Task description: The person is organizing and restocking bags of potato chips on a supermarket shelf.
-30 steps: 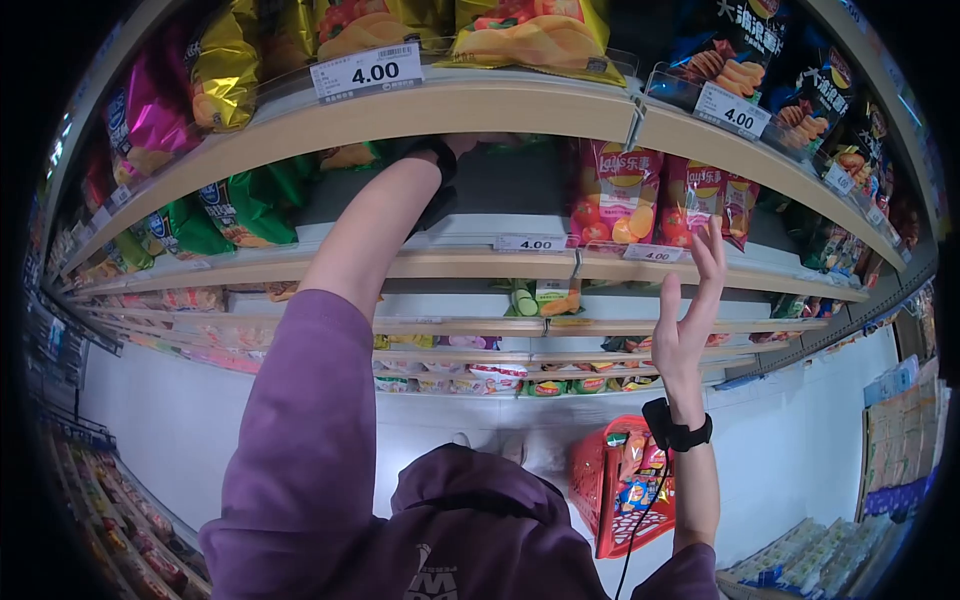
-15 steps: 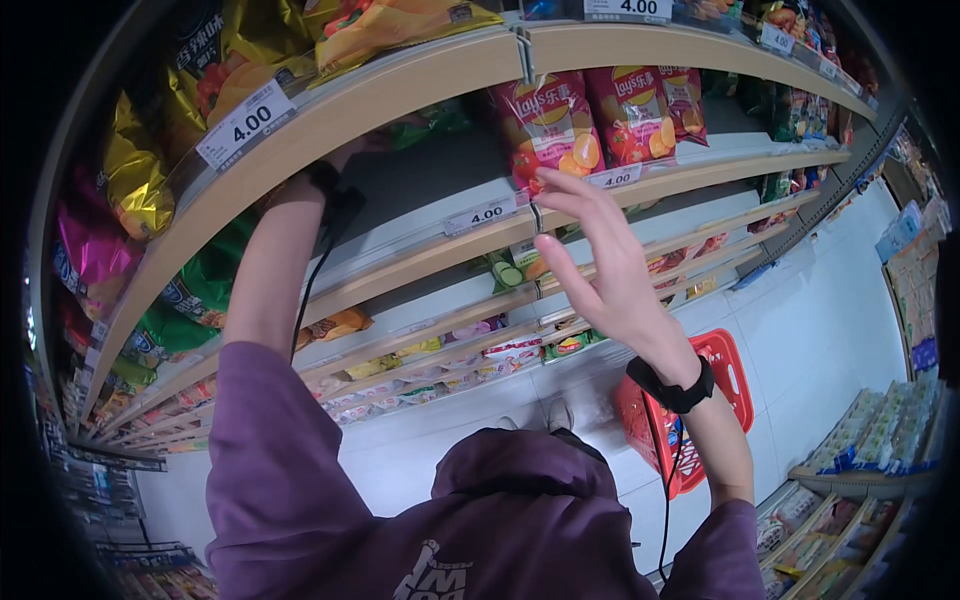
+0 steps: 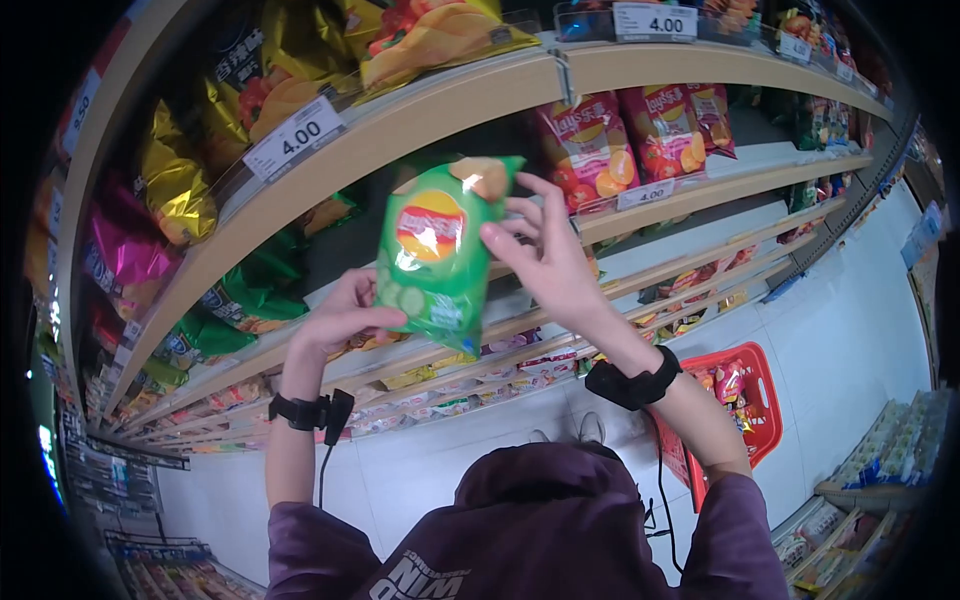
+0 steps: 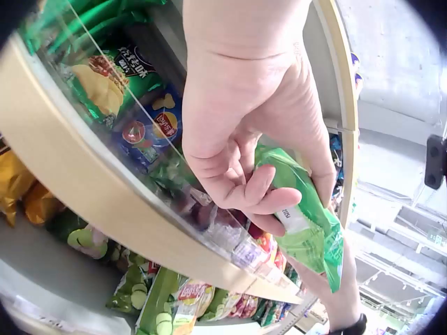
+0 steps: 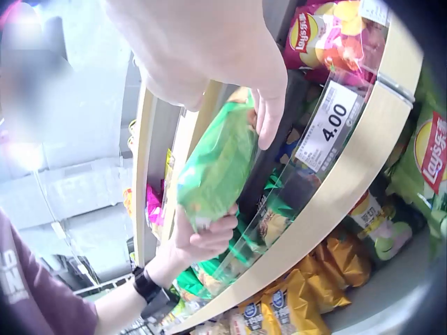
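A green bag of chips with a yellow and red logo is held up before the shelf in the head view. The left hand pinches its lower left edge, thumb on the front. At its upper right edge the right hand grips with thumb and fingers. In the left wrist view the left hand has fingers curled against the back of the green bag. The right wrist view shows the right hand at the top of the green bag.
Red chip bags stand right of the held bag, with yellow bags on the shelf above and green bags at the left. A red basket holding several packets is on the floor at the lower right.
The left hand has come out from inside the shelf with the green bag. The right hand, which held nothing, now grips the bag's other side. The head view has turned slightly.
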Tool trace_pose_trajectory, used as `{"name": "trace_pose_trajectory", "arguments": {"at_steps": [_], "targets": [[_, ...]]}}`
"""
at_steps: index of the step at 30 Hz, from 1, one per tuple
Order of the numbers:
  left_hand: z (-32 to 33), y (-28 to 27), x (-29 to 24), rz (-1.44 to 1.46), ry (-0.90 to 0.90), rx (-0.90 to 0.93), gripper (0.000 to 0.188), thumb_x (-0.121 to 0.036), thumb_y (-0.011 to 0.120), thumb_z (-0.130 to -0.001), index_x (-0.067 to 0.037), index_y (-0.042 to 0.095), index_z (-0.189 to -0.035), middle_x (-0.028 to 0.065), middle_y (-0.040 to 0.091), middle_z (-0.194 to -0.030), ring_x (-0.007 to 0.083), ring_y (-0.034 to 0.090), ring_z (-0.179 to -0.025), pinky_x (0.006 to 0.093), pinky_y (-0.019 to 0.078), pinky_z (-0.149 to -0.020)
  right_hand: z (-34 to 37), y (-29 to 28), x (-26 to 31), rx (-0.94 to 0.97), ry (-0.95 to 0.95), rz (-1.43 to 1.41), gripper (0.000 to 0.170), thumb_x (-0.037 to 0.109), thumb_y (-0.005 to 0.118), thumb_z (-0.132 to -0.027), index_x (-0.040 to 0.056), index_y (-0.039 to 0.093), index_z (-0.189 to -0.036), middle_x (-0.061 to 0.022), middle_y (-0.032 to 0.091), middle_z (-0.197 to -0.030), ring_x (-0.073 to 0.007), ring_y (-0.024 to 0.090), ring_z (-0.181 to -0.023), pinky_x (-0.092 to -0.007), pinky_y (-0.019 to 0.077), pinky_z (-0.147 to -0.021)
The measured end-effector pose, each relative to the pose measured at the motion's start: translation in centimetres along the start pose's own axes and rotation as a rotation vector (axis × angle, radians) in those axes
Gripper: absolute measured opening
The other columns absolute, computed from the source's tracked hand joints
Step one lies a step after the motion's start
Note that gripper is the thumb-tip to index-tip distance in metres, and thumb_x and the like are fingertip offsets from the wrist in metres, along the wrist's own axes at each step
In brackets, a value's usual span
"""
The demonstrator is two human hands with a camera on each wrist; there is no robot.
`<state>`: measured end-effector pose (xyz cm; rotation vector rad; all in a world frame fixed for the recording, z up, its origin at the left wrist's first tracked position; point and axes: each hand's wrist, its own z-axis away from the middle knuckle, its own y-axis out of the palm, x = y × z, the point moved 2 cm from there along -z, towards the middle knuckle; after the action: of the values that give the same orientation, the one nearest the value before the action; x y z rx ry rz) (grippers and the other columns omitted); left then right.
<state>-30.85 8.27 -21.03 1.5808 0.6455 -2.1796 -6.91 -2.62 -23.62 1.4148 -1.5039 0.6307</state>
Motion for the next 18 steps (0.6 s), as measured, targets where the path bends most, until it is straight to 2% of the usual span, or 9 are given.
{"name": "trace_pose_trajectory", "arguments": {"at_steps": [1,2,4,7,11,15,18], "targets": [[0.4,0.7,0.6,-0.052,0.013,0.019,0.027,-0.006,0.076,-0.077,0.001,0.062,-0.099,0.0009,0.067,-0.08,0.0048,0.059,-0.059,0.0187,0.0454,-0.052,-0.8,0.2,-0.2,-0.009,-0.026,-0.042,0.071,0.024,0.069,-0.089,-0.0042,0.024,-0.137,-0.019,0.054,-0.121,-0.0205,0.058,-0.11,-0.0309,0.0526,-0.085],[0.7,1.4,1.2,-0.103,0.027,0.041,0.029,-0.004,0.077,-0.076,0.001,0.062,-0.099,0.0009,0.068,-0.08,0.0044,0.058,-0.058,0.0187,0.0451,-0.052,-1.2,0.3,0.0,-0.015,0.042,-0.011,0.07,0.026,0.074,-0.085,-0.0032,0.032,-0.134,-0.0151,0.059,-0.117,-0.0173,0.061,-0.103,-0.0281,0.0529,-0.083],[1.4,2.7,1.8,-0.06,0.044,-0.004,0.031,-0.002,0.076,-0.076,0.001,0.062,-0.103,0.0015,0.068,-0.081,0.0036,0.058,-0.059,0.0187,0.0449,-0.051,-2.1,0.6,0.1,0.062,0.137,-0.02,0.059,0.027,0.077,-0.082,-0.002,0.047,-0.125,-0.0107,0.064,-0.107,-0.0128,0.064,-0.094,-0.0256,0.0526,-0.08],[2.0,3.0,3.3,-0.024,0.077,-0.076,0.035,0.0,0.077,-0.075,0.001,0.062,-0.106,0.002,0.07,-0.081,0.003,0.058,-0.059,0.0187,0.0449,-0.051,-2.6,1.1,0.9,-0.002,0.241,-0.052,0.034,0.026,0.077,-0.082,0.0015,0.065,-0.102,-0.004,0.069,-0.092,-0.0067,0.064,-0.084,-0.0207,0.0497,-0.072],[2.6,3.0,4.4,-0.059,0.099,-0.117,0.038,0.001,0.078,-0.073,0.001,0.062,-0.108,0.003,0.071,-0.083,0.0032,0.06,-0.06,0.0188,0.0459,-0.051,-2.7,1.3,0.3,-0.021,0.255,-0.01,0.024,0.023,0.077,-0.081,0.003,0.069,-0.093,-0.0019,0.069,-0.086,-0.0054,0.062,-0.08,-0.0205,0.046,-0.073],[3.3,2.7,5.4,-0.072,0.082,-0.135,0.04,0.003,0.078,-0.073,0.002,0.062,-0.109,0.0037,0.071,-0.084,0.0033,0.061,-0.062,0.0189,0.0469,-0.052,-3.2,0.6,1.2,0.131,0.266,0.137,0.024,0.022,0.074,-0.083,0.0014,0.07,-0.095,-0.0032,0.07,-0.085,-0.0057,0.061,-0.079,-0.0215,0.0456,-0.072],[3.7,2.6,5.7,-0.077,0.08,-0.109,0.043,0.004,0.078,-0.073,0.002,0.062,-0.113,0.0038,0.071,-0.085,0.0033,0.061,-0.064,0.019,0.0473,-0.051,-4.0,0.2,2.4,0.329,0.293,0.332,0.026,0.023,0.074,-0.083,0.0006,0.071,-0.096,-0.0055,0.071,-0.085,-0.0069,0.063,-0.079,-0.0224,0.0468,-0.072]]}}
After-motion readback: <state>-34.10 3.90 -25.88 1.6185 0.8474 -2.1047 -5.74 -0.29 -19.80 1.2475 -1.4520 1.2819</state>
